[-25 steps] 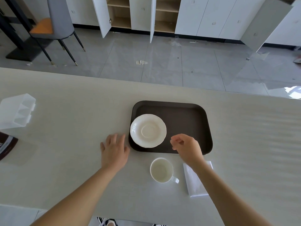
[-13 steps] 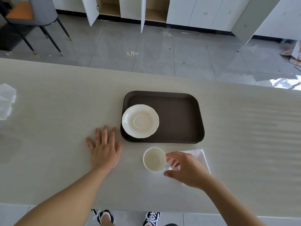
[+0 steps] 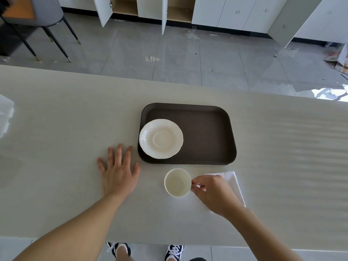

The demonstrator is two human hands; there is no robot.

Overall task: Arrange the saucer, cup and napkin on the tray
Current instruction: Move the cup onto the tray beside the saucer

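Note:
A dark brown tray [image 3: 211, 136] lies on the pale table. A white scalloped saucer [image 3: 161, 141] rests in its left half, overlapping the near left rim. In front of the tray stands a white cup [image 3: 177, 182], empty and upright on the table. My right hand [image 3: 214, 194] pinches the cup's handle on its right side. A folded white napkin [image 3: 234, 182] lies under and behind that hand, partly hidden. My left hand [image 3: 118, 171] lies flat on the table left of the tray, fingers spread, holding nothing.
A clear plastic box [image 3: 5, 117] sits at the table's far left edge. The table's near edge runs just in front of my arms, with my shoes [image 3: 174, 251] below. Beyond the far edge are grey floor tiles, a chair [image 3: 43, 17] and open cabinets.
My right hand left the saucer on the tray, drew back toward me and closed on the cup's handle. My left hand flattened on the table. The camera tilted down.

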